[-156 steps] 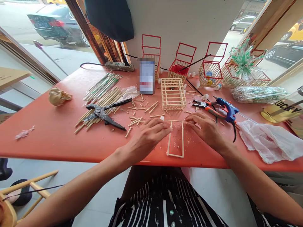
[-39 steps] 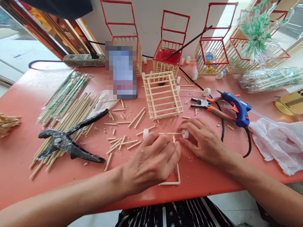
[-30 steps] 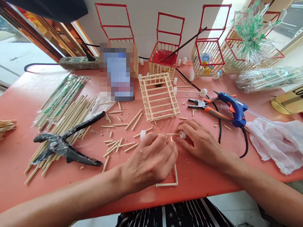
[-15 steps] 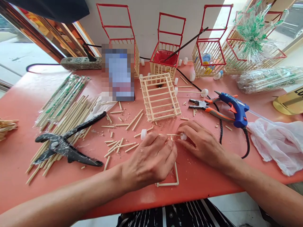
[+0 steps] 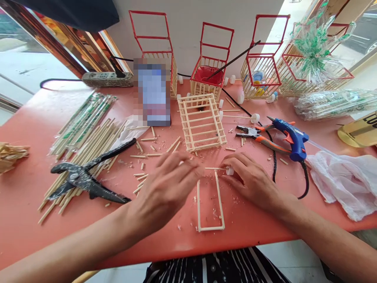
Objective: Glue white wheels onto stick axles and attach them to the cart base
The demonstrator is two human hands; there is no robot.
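Observation:
My right hand [image 5: 250,179] grips a white bottle-cap wheel [image 5: 229,170] at the right end of a thin wooden stick [image 5: 214,168]. My left hand [image 5: 169,188] is over the stick's left part, smeared by motion, and hides that end; a bit of white shows between its fingers. Between my hands lies an open-ended stick frame [image 5: 222,206], its upper end reaching the axle stick. Just beyond stands a slatted wooden stick basket [image 5: 203,125].
Black cutters [image 5: 79,177] rest on loose sticks at left, near wrapped chopsticks [image 5: 85,122]. Pliers [image 5: 250,131], a blue glue gun [image 5: 287,133] with cord and a white cloth [image 5: 344,181] lie at right. Red-trimmed stick carts [image 5: 207,74] stand behind a phone [image 5: 154,94].
My left hand has moved left and up from the middle of the stick, uncovering more of the frame. My right hand stays at the wheel. The view has shifted slightly.

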